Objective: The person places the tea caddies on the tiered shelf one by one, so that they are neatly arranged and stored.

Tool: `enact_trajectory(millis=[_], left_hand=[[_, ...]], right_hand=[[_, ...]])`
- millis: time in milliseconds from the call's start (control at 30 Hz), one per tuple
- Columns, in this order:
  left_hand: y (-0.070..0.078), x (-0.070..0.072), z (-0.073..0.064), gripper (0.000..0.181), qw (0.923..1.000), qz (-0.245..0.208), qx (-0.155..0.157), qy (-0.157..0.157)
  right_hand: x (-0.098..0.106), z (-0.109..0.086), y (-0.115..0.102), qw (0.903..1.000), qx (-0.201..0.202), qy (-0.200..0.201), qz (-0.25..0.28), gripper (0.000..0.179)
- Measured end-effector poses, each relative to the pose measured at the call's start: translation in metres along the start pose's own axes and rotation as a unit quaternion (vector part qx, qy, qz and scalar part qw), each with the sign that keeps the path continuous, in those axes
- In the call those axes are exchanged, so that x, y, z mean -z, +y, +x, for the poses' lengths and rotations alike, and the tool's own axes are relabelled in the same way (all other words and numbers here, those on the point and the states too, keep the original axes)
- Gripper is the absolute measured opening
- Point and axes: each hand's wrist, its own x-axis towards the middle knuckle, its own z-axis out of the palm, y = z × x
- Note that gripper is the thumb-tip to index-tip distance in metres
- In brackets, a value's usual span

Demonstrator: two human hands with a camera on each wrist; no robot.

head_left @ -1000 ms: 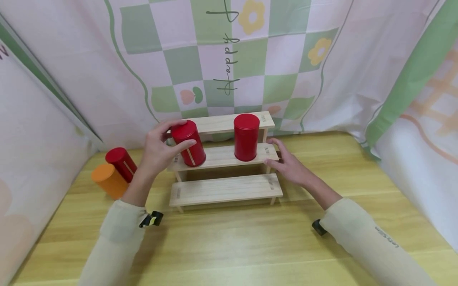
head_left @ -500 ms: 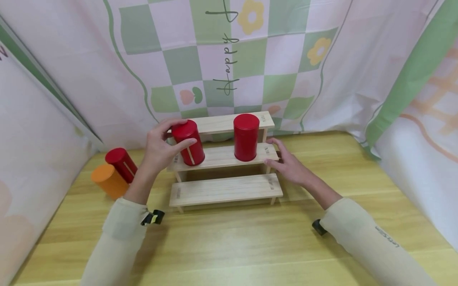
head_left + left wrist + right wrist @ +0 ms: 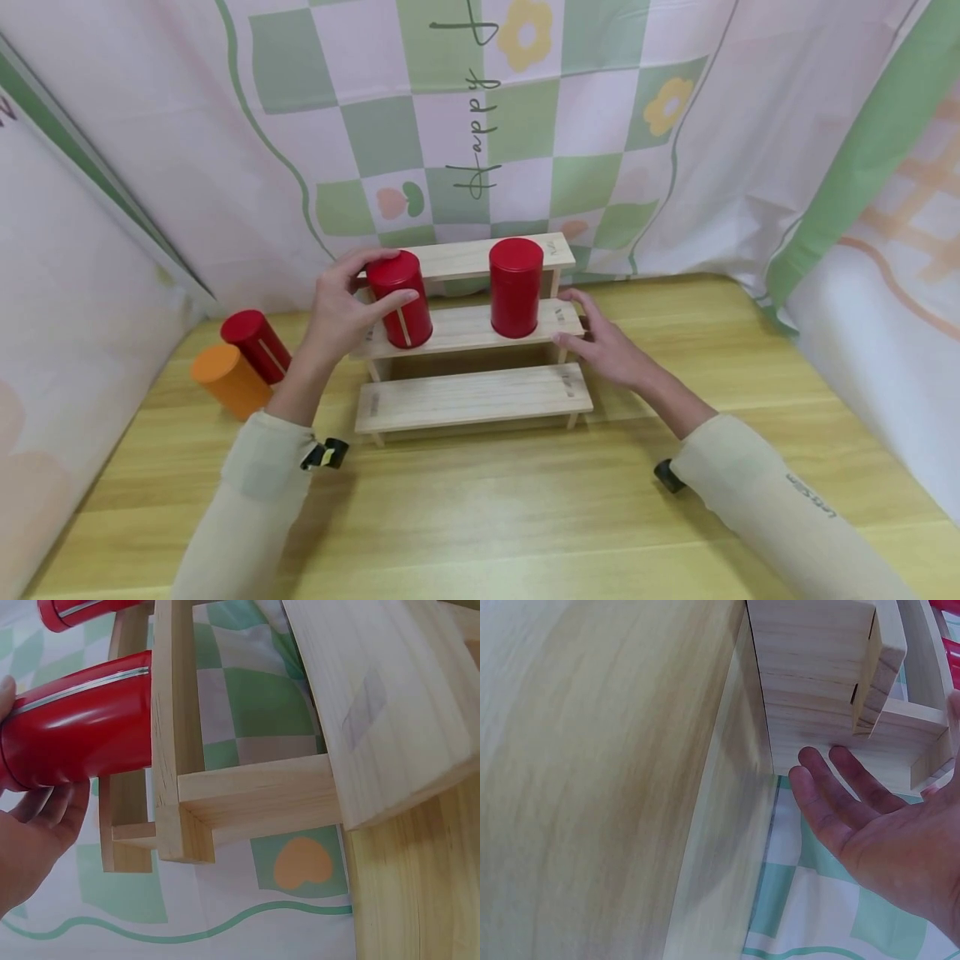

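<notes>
A three-step wooden stand [image 3: 472,398] faces me on the table. On the left part of its middle step is an upright red canister [image 3: 408,321] with a pale vertical stripe. My left hand [image 3: 337,308] grips it, thumb across the front and fingers at the top and behind; the left wrist view shows fingertips under its side. A second red canister [image 3: 516,287] stands on the same step, further right. My right hand [image 3: 611,354] holds the right end of that step between thumb and index finger. Its other fingers [image 3: 847,799] extend loosely beside the stand.
Left of the stand, another red canister [image 3: 255,342] and an orange canister [image 3: 228,379] stand close together on the wood-grain table [image 3: 480,517], partly behind my left forearm. A checked curtain [image 3: 450,125] hangs close behind the stand.
My left hand has slid the gripped canister slightly to the right along the middle step. My right hand and the other canisters stay in place.
</notes>
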Motion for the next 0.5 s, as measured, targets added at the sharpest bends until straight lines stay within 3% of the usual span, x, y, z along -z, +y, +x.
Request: enact_trajectory(millis=[500], left_hand=[[-0.0003,-0.0042,0.0003,0.055,0.9999,-0.011,-0.002,-0.006]], right_hand=[[0.0004,-0.0007,-0.0008,1.0000,0.000,0.000,-0.002,0.063]])
